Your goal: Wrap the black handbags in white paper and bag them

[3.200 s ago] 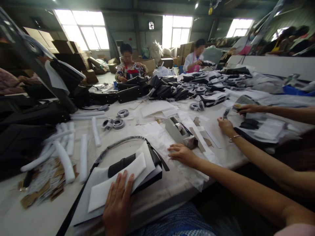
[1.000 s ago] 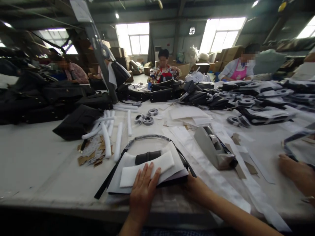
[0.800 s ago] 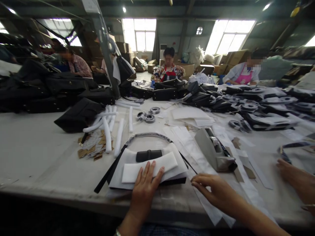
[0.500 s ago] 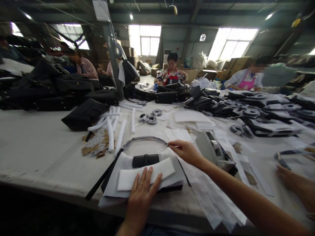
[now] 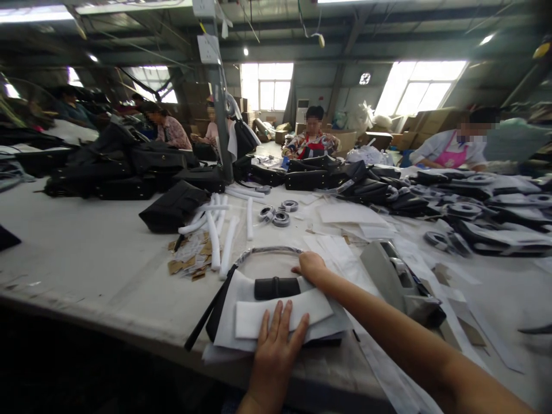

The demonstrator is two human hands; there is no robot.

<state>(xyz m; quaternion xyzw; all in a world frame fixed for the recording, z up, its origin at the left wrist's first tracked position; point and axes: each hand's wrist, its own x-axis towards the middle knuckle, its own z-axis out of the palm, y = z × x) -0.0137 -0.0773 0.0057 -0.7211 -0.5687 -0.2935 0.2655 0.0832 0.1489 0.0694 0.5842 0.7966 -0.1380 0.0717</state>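
Observation:
A black handbag (image 5: 276,287) lies flat at the table's near edge, covered by white paper (image 5: 230,302) and a white foam strip (image 5: 282,313). My left hand (image 5: 276,345) lies flat on the foam strip, fingers spread. My right hand (image 5: 309,266) reaches over the bag's far right corner, fingers curled down at the base of the wrapped curved handle (image 5: 267,251); what they grip is hidden. A black strap (image 5: 207,313) runs off the bag to the left.
A grey tape dispenser (image 5: 401,282) stands right of the bag. White foam tubes (image 5: 224,230), brown card scraps (image 5: 190,259) and tape rolls (image 5: 278,215) lie behind. Black bags (image 5: 172,204) pile up left and far right. Several people sit across the table.
My right hand came back from the right, passed the bag's near corner and reached to the handle's base. The left hand stayed flat on the foam. The view turned left.

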